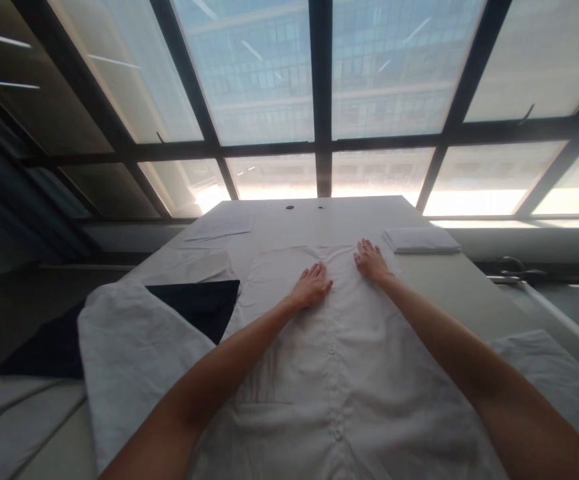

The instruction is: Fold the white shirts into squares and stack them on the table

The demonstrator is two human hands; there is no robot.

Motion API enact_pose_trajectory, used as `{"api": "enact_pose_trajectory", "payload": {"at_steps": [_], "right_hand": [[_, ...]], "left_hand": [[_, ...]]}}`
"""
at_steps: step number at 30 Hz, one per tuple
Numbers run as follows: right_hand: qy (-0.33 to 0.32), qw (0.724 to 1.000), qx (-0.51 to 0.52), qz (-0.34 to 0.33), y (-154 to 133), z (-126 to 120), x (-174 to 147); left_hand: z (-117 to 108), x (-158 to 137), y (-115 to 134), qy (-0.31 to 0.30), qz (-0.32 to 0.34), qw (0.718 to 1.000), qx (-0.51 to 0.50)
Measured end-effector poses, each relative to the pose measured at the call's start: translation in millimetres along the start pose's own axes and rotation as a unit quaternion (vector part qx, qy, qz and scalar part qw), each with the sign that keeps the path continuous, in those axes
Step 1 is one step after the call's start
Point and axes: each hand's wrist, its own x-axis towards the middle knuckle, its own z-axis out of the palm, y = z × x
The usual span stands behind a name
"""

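Note:
A white buttoned garment, like a shirt or coat (pixel 369 373), lies spread on the white table (pixel 359 220), its row of buttons running down the middle. On its front, just left of the buttons near the far end, rests my left hand (pixel 312 287), fingers stretched out and palm down. My right hand (pixel 370 260) lies flat near the garment's far right edge, fingers extended. Neither hand grips anything. One white sleeve (pixel 139 353) spreads out to the left, and some white cloth (pixel 554 373) shows at the right beyond my forearm.
Dark navy cloth (pixel 199 303) lies at the left, close to the sleeve. Papers (pixel 219 225) sit at the back left; a folded white cloth (pixel 422 240) is at the back right. Large windows (pixel 269 73) stand behind the table. A white pole (pixel 564 317) extends along the right side.

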Motion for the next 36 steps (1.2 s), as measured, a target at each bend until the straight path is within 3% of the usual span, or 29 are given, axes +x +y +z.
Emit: {"api": "enact_pose_trajectory", "payload": {"at_steps": [5,12,17,22,25,27,30,33,36], "right_hand": [[-0.062,0.995,0.026,-0.067,-40,5,-14],[-0.081,0.992,0.035,-0.092,-36,5,-12],[-0.089,0.990,0.039,-0.103,-14,4,0],[-0.082,0.996,0.011,-0.014,37,0,12],[-0.057,0.998,-0.001,0.031,52,-4,11],[-0.024,0.999,-0.004,0.048,45,-6,6],[0.011,1.000,0.001,0.029,11,-6,-6],[-0.021,0.999,0.029,-0.034,-32,-2,-22],[-0.047,0.997,0.038,-0.051,-59,1,-35]], "left_hand": [[-12,38,-18,-0.001,-0.013,1.000,0.003],[-7,68,-35,0.011,-0.008,1.000,0.006],[-3,71,-38,0.010,-0.014,1.000,0.010],[-5,70,-35,0.005,-0.015,1.000,0.011],[-7,69,-33,0.003,-0.019,1.000,0.011],[-8,68,-32,0.002,-0.021,1.000,0.012],[-9,68,-32,0.005,-0.018,1.000,0.011],[-8,67,-31,0.021,-0.020,1.000,0.002],[-8,64,-29,0.079,-0.012,0.997,-0.004]]}}
